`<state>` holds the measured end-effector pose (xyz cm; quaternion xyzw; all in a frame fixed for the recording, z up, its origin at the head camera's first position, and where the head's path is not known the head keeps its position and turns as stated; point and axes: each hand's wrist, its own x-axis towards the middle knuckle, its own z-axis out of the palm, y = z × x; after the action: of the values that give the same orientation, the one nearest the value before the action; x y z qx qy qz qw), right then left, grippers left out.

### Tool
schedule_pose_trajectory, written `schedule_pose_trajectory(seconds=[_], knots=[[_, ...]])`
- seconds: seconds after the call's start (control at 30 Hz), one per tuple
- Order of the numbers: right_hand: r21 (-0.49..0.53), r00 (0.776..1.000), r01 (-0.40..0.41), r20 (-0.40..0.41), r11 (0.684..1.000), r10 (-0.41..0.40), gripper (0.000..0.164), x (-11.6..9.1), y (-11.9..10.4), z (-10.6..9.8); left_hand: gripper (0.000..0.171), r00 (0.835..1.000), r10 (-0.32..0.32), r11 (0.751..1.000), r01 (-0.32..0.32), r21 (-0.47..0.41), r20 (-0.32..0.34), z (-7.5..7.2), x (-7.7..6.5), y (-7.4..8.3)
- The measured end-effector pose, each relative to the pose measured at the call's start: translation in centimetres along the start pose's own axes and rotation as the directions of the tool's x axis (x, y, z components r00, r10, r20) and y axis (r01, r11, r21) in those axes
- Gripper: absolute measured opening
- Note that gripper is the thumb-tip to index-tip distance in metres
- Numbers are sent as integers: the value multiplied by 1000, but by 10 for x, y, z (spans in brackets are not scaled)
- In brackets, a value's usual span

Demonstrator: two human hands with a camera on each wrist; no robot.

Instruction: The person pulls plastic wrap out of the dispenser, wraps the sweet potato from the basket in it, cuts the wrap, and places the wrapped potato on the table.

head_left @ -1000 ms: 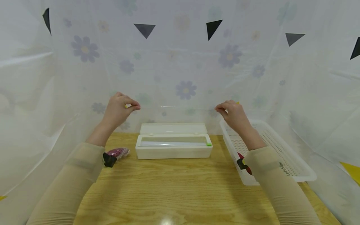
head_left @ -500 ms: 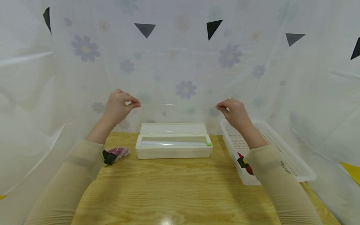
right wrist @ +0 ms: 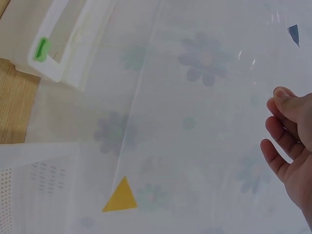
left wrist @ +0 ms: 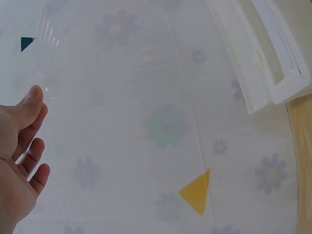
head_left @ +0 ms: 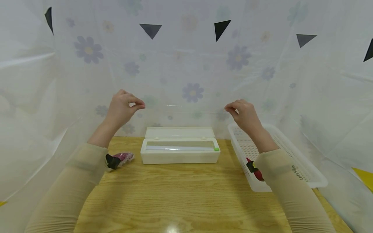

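Both hands are raised above the white cling film dispenser (head_left: 180, 158), apart from each other. My left hand (head_left: 122, 105) pinches one edge of a clear sheet of cling film (head_left: 174, 105) between thumb and forefinger. The other edge is pinched by my right hand (head_left: 243, 113). The film is nearly invisible and shows mainly as glints and fine creases near the fingertips in both wrist views. Below, the dispenser's lid (head_left: 180, 132) stands tipped back, and a green slider (head_left: 216, 149) sits at the right end of its cutter rail.
A purple-red item in clear wrap (head_left: 126, 157) lies on the wooden table (head_left: 180, 197) by my left sleeve. At right stands a white perforated basket (head_left: 316, 181), with a red item (head_left: 258, 175) partly behind my right sleeve. A flowered plastic curtain (head_left: 192, 71) hangs behind.
Both hands have risen slightly, and the glint on the film has moved up with them. The dispenser, basket and wrapped item stay in place.
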<state>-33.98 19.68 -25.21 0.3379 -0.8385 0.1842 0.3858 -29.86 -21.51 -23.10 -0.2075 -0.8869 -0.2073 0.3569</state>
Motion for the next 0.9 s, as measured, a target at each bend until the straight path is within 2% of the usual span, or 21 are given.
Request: schedule_pose_trajectory(seconds=[0.23,0.47,0.9], knots=[[5,1000,7,-23,1000,-7,9,1,-1,-1,9,1000,-1,1000,1,-8,-31,0,0,1],[2,999,8,-53,1000,-8,8,1,-1,-2,9,997,37,999,-36,13,-73,0,1,1],[3,993,29,-111,1000,-29,9,3,-1,-4,9,990,67,998,-65,16,-126,-5,4,6]])
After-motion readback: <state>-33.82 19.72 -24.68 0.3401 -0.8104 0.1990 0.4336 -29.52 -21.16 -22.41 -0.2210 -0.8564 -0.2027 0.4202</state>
